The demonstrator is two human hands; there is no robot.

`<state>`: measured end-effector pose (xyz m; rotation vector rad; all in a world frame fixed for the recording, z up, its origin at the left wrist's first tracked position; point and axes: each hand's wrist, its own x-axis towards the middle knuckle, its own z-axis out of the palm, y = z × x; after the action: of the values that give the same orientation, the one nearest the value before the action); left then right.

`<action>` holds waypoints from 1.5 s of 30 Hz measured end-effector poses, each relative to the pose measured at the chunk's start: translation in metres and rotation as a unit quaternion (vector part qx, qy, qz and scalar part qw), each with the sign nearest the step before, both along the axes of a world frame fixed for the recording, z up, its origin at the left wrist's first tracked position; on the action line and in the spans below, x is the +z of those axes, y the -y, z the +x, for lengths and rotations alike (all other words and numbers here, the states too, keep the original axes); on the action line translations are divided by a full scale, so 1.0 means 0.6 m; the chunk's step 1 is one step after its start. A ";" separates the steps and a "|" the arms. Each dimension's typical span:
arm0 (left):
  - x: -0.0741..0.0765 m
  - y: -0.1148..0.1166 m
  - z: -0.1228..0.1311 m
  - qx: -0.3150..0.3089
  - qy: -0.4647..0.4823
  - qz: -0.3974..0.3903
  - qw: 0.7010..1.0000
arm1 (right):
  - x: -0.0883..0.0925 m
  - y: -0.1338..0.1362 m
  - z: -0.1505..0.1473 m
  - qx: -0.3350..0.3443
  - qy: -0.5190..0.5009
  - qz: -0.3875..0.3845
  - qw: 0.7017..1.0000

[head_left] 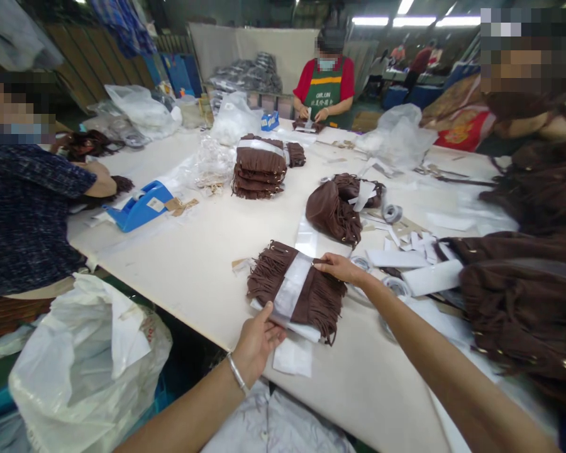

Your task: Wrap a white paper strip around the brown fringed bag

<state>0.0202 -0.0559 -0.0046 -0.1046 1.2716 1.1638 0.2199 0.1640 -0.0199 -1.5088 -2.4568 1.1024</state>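
Note:
A brown fringed bundle (268, 270) with a pale band (293, 286) around its middle lies near the table's front edge. My left hand (259, 336) grips its near edge, thumb on top and fingers partly underneath. At the far right edge of the bundle, my right hand (342, 267) pinches the brown material. White sheets (293, 357) show beneath and in front of it. Just behind sits a rounded brown fringed piece (330, 211), and farther back stands a stack of banded brown bundles (259, 167).
A blue tape dispenser (144, 204) stands at the left. White strips (412, 248), rolls (396, 288) and a brown pile (523, 302) lie to the right. A white bag (85, 365) hangs beyond the front-left edge. People work around the table (193, 258).

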 end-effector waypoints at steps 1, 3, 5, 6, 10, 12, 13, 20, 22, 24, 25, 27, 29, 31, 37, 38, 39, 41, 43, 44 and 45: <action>-0.004 -0.001 0.001 0.000 -0.006 -0.001 1.000 | -0.001 0.016 0.004 -0.008 0.001 0.020 1.000; -0.011 -0.001 0.001 -0.002 -0.014 0.007 1.000 | 0.002 0.059 0.017 -0.014 -0.007 0.079 0.997; -0.015 0.000 0.000 -0.007 -0.016 0.023 1.000 | 0.011 0.111 0.032 -0.004 -0.026 0.172 0.985; -0.015 0.000 -0.001 -0.011 -0.012 0.032 0.999 | 0.018 0.140 0.037 0.004 -0.034 0.224 0.974; -0.011 0.000 0.002 -0.023 0.022 0.072 0.997 | 0.035 0.240 0.032 0.048 -0.052 0.320 0.945; -0.011 -0.001 0.006 -0.031 0.036 0.094 0.994 | 0.032 0.274 0.014 0.083 -0.067 0.304 0.947; -0.013 -0.001 0.008 -0.033 0.042 0.105 0.993 | 0.028 0.286 0.003 0.098 -0.073 0.295 0.947; -0.035 0.004 0.008 -0.024 0.085 0.128 0.988 | -0.005 0.314 -0.033 0.146 -0.053 0.300 0.941; -0.041 0.006 0.010 -0.014 0.067 0.136 0.988 | -0.017 0.316 -0.031 0.151 -0.048 0.310 0.937; -0.046 0.010 0.016 0.001 0.045 0.147 0.988 | -0.032 0.318 -0.030 0.152 -0.048 0.331 0.930; -0.048 0.012 0.020 0.009 0.036 0.152 0.988 | -0.041 0.319 -0.030 0.148 -0.049 0.345 0.925; -0.051 0.015 0.029 0.024 0.021 0.157 0.987 | -0.060 0.320 -0.032 0.136 -0.052 0.372 0.917; -0.054 0.019 0.039 0.033 0.009 0.167 0.985 | -0.075 0.321 -0.035 0.127 -0.055 0.387 0.912; -0.054 0.022 0.048 0.038 -0.011 0.178 0.983 | -0.081 0.323 -0.036 0.126 -0.059 0.392 0.909; -0.050 0.024 0.062 0.042 -0.059 0.168 0.983 | -0.081 0.329 -0.035 0.097 -0.099 0.395 0.908; -0.049 0.023 0.062 0.041 -0.064 0.167 0.983 | -0.082 0.330 -0.035 0.087 -0.105 0.392 0.910; -0.047 0.023 0.062 0.039 -0.068 0.166 0.983 | -0.083 0.330 -0.035 0.079 -0.110 0.389 0.911; -0.045 0.024 0.062 0.031 -0.072 0.166 0.983 | -0.085 0.332 -0.035 0.070 -0.115 0.384 0.914; -0.043 0.024 0.062 0.026 -0.073 0.164 0.983 | -0.084 0.334 -0.034 0.072 -0.118 0.377 0.916; -0.043 0.024 0.062 0.024 -0.071 0.161 0.984 | -0.083 0.336 -0.034 0.074 -0.117 0.371 0.918; -0.044 0.024 0.062 0.022 -0.067 0.156 0.985 | -0.082 0.337 -0.035 0.074 -0.115 0.365 0.921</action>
<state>0.0574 -0.0701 -0.0308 0.1812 1.1909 1.4136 0.1992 -0.0379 -0.0689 -0.9166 -2.4158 0.2620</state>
